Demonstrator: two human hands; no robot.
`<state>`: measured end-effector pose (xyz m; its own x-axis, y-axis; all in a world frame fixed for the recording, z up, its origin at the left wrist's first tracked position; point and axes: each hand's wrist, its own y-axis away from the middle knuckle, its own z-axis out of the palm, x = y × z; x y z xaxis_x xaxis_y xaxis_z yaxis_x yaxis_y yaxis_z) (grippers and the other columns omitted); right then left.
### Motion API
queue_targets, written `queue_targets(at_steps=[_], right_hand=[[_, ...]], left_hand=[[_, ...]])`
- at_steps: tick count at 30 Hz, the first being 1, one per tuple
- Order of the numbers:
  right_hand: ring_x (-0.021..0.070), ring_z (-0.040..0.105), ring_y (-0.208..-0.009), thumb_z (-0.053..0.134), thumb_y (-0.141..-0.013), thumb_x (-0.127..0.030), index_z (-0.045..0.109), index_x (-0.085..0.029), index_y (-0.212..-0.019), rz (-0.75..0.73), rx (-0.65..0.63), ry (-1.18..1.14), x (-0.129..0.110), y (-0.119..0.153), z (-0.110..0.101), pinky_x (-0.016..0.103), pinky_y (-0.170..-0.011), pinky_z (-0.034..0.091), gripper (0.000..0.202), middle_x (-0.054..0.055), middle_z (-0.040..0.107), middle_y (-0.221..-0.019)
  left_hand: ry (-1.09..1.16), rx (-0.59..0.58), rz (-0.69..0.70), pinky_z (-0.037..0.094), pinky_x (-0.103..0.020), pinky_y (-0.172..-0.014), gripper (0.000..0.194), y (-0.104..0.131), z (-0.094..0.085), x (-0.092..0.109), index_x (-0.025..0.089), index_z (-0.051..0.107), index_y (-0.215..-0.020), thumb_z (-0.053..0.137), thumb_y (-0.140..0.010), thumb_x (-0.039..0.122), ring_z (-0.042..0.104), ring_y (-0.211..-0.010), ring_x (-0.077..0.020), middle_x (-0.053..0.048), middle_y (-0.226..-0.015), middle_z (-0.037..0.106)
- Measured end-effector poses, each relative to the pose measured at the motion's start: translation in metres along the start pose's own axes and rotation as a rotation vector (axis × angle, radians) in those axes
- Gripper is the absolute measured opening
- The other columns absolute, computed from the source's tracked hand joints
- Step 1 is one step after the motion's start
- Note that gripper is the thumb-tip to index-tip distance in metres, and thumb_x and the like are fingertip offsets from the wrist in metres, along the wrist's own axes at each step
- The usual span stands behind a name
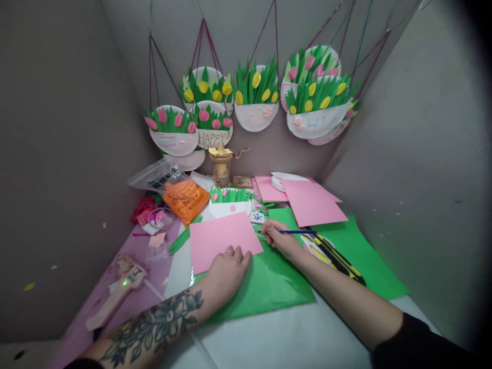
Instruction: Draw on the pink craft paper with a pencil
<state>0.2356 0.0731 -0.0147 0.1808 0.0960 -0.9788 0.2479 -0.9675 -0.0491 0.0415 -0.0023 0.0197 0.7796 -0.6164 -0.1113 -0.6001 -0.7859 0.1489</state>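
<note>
A pink sheet of paper (pixel 215 238) lies on glossy green sheets (pixel 269 289) in front of me. My left hand (pixel 229 271), with a ring on one finger, rests on the lower right part of the pink sheet, its fingers stretched out. Just past that sheet's right edge, my right hand (pixel 282 240) grips a blue pencil (pixel 300 232), its tip end pointing left toward the paper. Behind the pink sheet sits a half paper plate (pixel 230 209) with green paper grass and pink paper tulips. A small white card (pixel 257 218) lies beside it.
A glue gun (pixel 123 287) with a green light lies at left. Behind it are an orange bag (pixel 188 197) and pink scraps. Black-and-yellow tools (pixel 334 256) lie right, below more pink paper (pixel 313 202). Several plate baskets (pixel 257 115) hang along the back wall.
</note>
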Motion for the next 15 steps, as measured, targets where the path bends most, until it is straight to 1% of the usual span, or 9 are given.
queue_targets(at_steps=[1, 3, 5, 7, 11, 15], right_hand=[[0.0083, 0.037, -0.036, 0.04, -0.083, -0.058, 0.054, -0.021, -0.074, 0.002, -0.045, 0.001, -0.001, -0.002, -0.001, 0.021, -0.037, 0.028, 0.041, -0.005, 0.046, -0.046], [0.0086, 0.042, -0.039, 0.041, -0.084, -0.055, 0.053, -0.02, -0.079, 0.022, -0.074, -0.024, 0.0, -0.005, -0.002, 0.02, -0.039, 0.03, 0.037, -0.004, 0.051, -0.051], [0.0087, 0.043, -0.04, 0.046, -0.082, -0.049, 0.049, -0.02, -0.079, 0.059, -0.053, -0.054, 0.002, -0.008, 0.0, 0.02, -0.039, 0.031, 0.029, -0.005, 0.052, -0.052], [0.0084, 0.042, -0.041, 0.053, -0.078, -0.042, 0.045, -0.021, -0.075, 0.051, -0.009, -0.038, 0.007, -0.01, 0.002, 0.02, -0.041, 0.031, 0.023, -0.006, 0.05, -0.052], [0.0091, 0.043, -0.051, 0.062, -0.069, -0.029, 0.045, -0.02, -0.067, -0.057, 0.039, 0.074, 0.014, -0.012, 0.002, 0.021, -0.048, 0.034, 0.019, -0.005, 0.048, -0.058], [0.0121, 0.049, -0.06, 0.062, -0.07, -0.028, 0.056, -0.019, -0.073, -0.039, 0.007, 0.117, 0.015, -0.013, -0.003, 0.023, -0.055, 0.038, 0.011, -0.002, 0.055, -0.066]], left_hand=[[-0.002, 0.012, 0.005, 0.048, -0.032, -0.065, 0.04, 0.0, 0.0, -0.001, 0.016, 0.039, -0.125, 0.042, -0.086, 0.013, 0.055, -0.093, -0.0236, -0.014, -0.106, 0.056], [-0.001, 0.022, 0.02, 0.047, -0.035, -0.068, 0.037, -0.001, 0.0, -0.003, 0.015, 0.041, -0.123, 0.042, -0.086, 0.013, 0.057, -0.087, -0.0227, -0.012, -0.101, 0.058], [0.009, 0.01, 0.033, 0.046, -0.036, -0.069, 0.035, -0.001, 0.0, -0.005, 0.013, 0.043, -0.12, 0.042, -0.086, 0.013, 0.057, -0.083, -0.0221, -0.012, -0.096, 0.059], [0.021, -0.001, 0.047, 0.045, -0.035, -0.069, 0.032, -0.003, -0.001, -0.006, 0.012, 0.045, -0.118, 0.042, -0.086, 0.013, 0.057, -0.083, -0.0219, -0.011, -0.092, 0.06], [0.02, 0.032, 0.049, 0.044, -0.035, -0.07, 0.033, -0.009, 0.003, -0.008, 0.014, 0.045, -0.119, 0.042, -0.086, 0.014, 0.054, -0.089, -0.0228, -0.011, -0.097, 0.058], [0.057, 0.077, 0.045, 0.043, -0.036, -0.078, 0.034, -0.012, 0.012, -0.008, 0.017, 0.043, -0.122, 0.041, -0.088, 0.016, 0.051, -0.097, -0.0221, -0.011, -0.109, 0.054]])
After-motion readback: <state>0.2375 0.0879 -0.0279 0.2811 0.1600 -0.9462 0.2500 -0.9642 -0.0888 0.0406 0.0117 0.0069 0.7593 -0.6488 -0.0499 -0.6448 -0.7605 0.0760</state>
